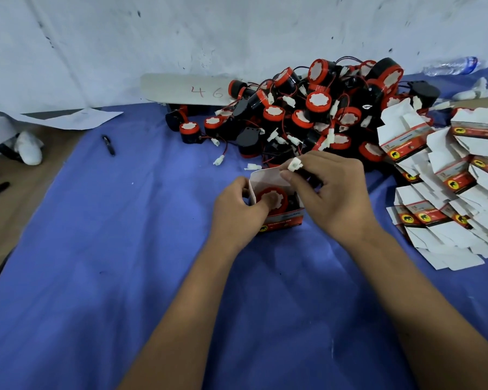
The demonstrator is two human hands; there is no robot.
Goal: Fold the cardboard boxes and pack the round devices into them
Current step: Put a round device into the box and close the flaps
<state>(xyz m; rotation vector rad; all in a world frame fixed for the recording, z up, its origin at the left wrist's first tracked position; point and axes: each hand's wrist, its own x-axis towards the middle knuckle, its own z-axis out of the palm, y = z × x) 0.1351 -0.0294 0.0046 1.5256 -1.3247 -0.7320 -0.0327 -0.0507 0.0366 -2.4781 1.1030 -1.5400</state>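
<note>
1 folded box (pixel 279 218) holding 1 round device (pixel 271 199), 2 hands, 1 pen (pixel 108 145), 1 bottle (pixel 451 66); piled devices uncountable.

free: blue cloth (pixel 119 249) bare left of and before the open box (pixel 276 209) | blocked behind: pile of round devices (pixel 307 114) | blocked right: flat cartons (pixel 448 192) | stray: pen (pixel 108 145) far left

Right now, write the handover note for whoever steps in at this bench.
Left hand: steadies the open box, thumb pressing on the round device already seated inside.
Right hand: pinches that device's white connector above the box.
Done: box folded, device in.
Left: tuck in the connector and wire, close the flaps.
Unpacked devices are heaped behind; flat boxes lie to the right on the blue cloth.
</note>
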